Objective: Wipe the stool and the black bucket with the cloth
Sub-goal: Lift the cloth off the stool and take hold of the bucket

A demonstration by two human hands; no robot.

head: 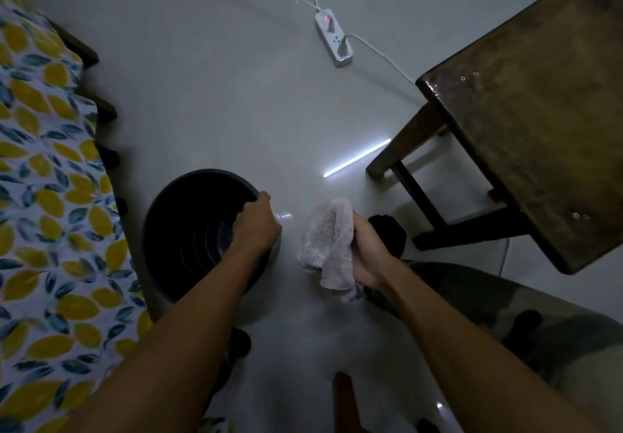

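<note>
both hands busy: my left hand (258, 222) clamps the black bucket (188, 230) rim, my right hand (365, 254) grips the cloth (328, 240); i'd steady it, then wipe around.

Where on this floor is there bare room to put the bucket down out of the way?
The widest bare floor lies between the leaf-print bedding, the power strip and the black bucket. Crowded: near the stool, where white cables trail, and around the cloth.

Pale floor (209, 102); black bucket (188, 230), stool (526, 122), power strip (333, 38)
</note>
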